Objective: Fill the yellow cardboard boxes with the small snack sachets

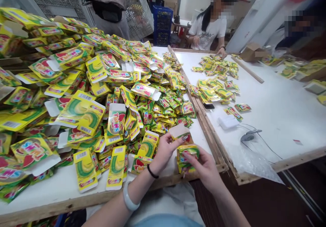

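Note:
Just above the table's front edge, my left hand (pixel 166 149) is closed on a small candy box (pixel 182 133) whose pale flap stands up. Close beside it, my right hand (pixel 203 164) pinches a candy packet (pixel 187 153) with a yellow and green wrapper. The box and the packet are near each other; whether they touch I cannot tell. To the left of my hands spreads a big heap of yellow candy boxes (pixel 76 110), many with white flaps open. Small green and yellow candy packets (pixel 163 113) lie in a pile beyond my left hand.
A wooden rail (pixel 201 115) divides my white table from the one on the right. There lie more packets (pixel 216 89), a white case (pixel 228 121), grey earphones (pixel 251 135) and bubble wrap (pixel 257 162). A seated person (pixel 209 30) works opposite; another stands with a grey crate (pixel 140 16).

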Demonstrator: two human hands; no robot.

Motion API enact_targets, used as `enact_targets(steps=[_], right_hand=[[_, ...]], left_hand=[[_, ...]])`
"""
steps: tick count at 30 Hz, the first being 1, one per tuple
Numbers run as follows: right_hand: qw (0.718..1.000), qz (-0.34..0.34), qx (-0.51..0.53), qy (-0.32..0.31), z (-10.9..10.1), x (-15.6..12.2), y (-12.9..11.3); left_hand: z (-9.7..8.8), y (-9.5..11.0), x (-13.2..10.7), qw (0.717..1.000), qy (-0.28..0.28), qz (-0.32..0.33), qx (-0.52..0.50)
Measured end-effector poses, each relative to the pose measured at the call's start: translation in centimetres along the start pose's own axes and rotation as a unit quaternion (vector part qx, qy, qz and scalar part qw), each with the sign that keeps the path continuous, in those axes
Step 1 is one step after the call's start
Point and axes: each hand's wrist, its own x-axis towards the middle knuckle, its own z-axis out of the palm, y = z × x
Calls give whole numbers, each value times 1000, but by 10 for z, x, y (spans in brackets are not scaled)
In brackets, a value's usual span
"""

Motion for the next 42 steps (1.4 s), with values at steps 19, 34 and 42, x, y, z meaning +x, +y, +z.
enact_targets(steps=[19,34,42], right_hand=[[977,-184,-96,-47,28,28,-54],[913,-141,-260,-280,0,-7,-52],[866,-155,-361,-309,-21,0,-66]], left_hand=[[-27,36,-63,984,-105,-28,143],[-39,20,-90,943,-166,-42,285],[-28,22,-78,925,-171,23,338]])
